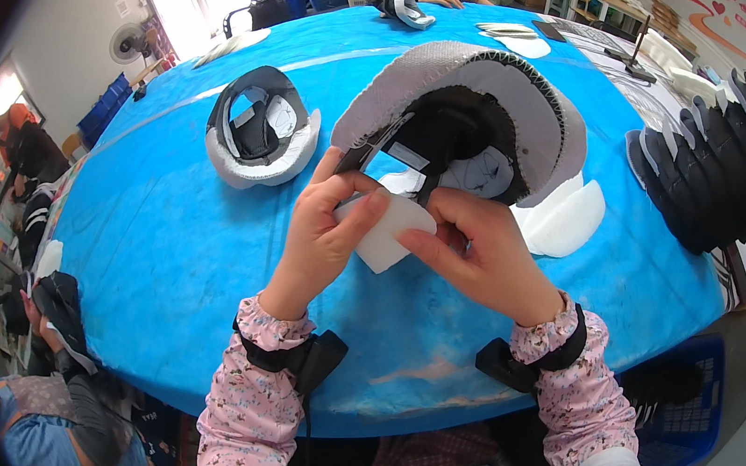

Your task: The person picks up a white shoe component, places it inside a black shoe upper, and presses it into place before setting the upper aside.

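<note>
My left hand (322, 226) is closed, pinching a curved white sheet (383, 242) between thumb and fingers. Its fingertips also press the near edge of an unfinished piece that looks like a shoe upper (550, 139), pale grey outside and black inside, with dark zigzag stitching along its far rim. My right hand (487, 258) is closed too, its thumb on the white sheet and its bent fingers behind it, against the upper. How far the sheet goes inside the upper is hidden by my fingers. A second, similar upper (259, 171) lies to the left on the table, untouched.
A blue cloth (167, 291) covers the table. Loose white sheets (572, 223) lie just right of my hands, with more (516, 40) at the far side. A row of black uppers (729, 176) stands right. A blue crate (685, 406) sits below. Another person's hand (446, 0) rests opposite.
</note>
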The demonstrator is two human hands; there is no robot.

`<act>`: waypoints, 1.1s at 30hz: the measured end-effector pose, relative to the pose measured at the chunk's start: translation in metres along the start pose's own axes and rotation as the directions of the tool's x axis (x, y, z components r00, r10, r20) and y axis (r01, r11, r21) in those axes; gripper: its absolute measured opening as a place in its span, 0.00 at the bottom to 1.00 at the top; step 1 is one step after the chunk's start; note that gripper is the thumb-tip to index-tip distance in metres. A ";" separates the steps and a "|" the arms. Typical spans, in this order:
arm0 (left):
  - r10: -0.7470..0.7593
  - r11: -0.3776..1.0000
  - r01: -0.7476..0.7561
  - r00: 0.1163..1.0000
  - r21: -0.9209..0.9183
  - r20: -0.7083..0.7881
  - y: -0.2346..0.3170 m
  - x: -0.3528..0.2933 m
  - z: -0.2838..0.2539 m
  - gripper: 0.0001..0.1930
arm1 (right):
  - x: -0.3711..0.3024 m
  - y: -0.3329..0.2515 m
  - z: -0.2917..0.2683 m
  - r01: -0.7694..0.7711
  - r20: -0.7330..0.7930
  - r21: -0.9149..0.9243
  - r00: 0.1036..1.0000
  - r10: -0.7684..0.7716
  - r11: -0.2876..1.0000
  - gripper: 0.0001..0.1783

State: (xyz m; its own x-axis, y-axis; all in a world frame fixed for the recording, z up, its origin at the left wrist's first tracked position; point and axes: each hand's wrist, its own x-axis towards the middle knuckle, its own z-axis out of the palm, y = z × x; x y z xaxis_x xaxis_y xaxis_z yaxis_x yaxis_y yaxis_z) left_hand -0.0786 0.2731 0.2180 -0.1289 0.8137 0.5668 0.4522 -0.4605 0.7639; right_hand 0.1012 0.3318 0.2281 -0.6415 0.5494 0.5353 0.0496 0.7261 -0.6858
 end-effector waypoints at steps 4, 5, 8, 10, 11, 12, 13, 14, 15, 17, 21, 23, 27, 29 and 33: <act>0.004 1.000 -0.004 0.999 0.000 0.043 -0.001 0.002 -0.002 0.08 | -0.001 0.004 0.002 -0.031 0.064 0.081 0.998 0.026 0.996 0.16; 0.012 1.000 -0.013 0.998 0.009 0.056 -0.001 0.002 -0.003 0.08 | 0.000 0.004 0.003 -0.039 0.060 0.103 0.998 0.032 0.994 0.16; 0.017 0.999 -0.019 0.998 0.039 0.068 0.001 0.002 -0.003 0.09 | 0.000 0.004 0.003 -0.037 0.039 0.127 0.999 0.033 0.991 0.17; 0.019 0.999 -0.017 0.997 -0.030 0.074 0.003 0.003 -0.001 0.09 | 0.000 0.004 0.003 -0.024 0.034 0.113 0.999 0.021 0.993 0.17; 0.019 0.999 -0.017 0.997 -0.030 0.075 0.004 0.003 -0.001 0.09 | 0.000 0.003 0.003 -0.011 0.031 0.100 0.999 0.008 0.995 0.17; 0.007 1.000 -0.005 0.997 -0.027 0.076 0.004 0.003 0.000 0.08 | 0.000 0.003 0.003 -0.012 0.031 0.100 0.999 0.009 0.995 0.17; -0.006 1.000 0.007 0.997 -0.025 0.077 0.004 0.003 0.000 0.08 | 0.000 0.003 0.002 -0.002 0.028 0.087 1.000 -0.001 0.996 0.17; -0.007 1.000 0.008 0.997 -0.024 0.077 0.004 0.003 -0.001 0.08 | 0.000 0.003 0.003 0.008 0.026 0.076 1.000 -0.010 0.997 0.18; 0.035 0.999 -0.035 0.996 -0.003 0.078 0.003 0.003 -0.001 0.08 | 0.000 0.002 0.003 0.008 0.026 0.077 1.000 -0.010 0.997 0.18; 0.075 0.997 -0.077 0.994 0.017 0.081 0.002 0.004 -0.001 0.08 | 0.000 0.002 0.004 0.011 0.023 0.068 1.000 -0.013 0.998 0.17; 0.075 0.996 -0.079 0.995 0.047 0.072 0.003 0.004 0.001 0.08 | 0.002 0.004 0.005 0.067 -0.010 -0.006 0.998 -0.067 0.998 0.15; 0.068 0.997 -0.071 0.996 0.044 0.066 0.001 0.004 0.001 0.08 | 0.003 0.006 0.004 0.122 -0.017 -0.067 0.992 -0.124 0.990 0.14; 0.099 0.992 -0.103 0.993 0.078 0.063 -0.001 0.004 -0.001 0.09 | 0.004 0.006 0.006 0.134 -0.023 -0.076 0.990 -0.136 0.988 0.15; 0.095 0.993 -0.098 0.994 0.059 0.054 0.000 0.003 0.000 0.09 | 0.003 0.006 0.006 0.128 -0.027 -0.085 0.991 -0.131 0.988 0.15; 0.050 0.998 -0.050 0.998 0.027 0.027 0.000 0.003 0.001 0.09 | 0.003 0.006 0.006 0.107 -0.019 -0.081 0.994 -0.109 0.991 0.16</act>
State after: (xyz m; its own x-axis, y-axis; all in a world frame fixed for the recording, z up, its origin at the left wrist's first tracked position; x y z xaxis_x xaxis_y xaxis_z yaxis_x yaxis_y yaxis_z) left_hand -0.0778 0.2756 0.2192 -0.0824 0.7992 0.5954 0.4818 -0.4911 0.7258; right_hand 0.0951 0.3351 0.2230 -0.6285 0.4747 0.6162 0.0426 0.8120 -0.5821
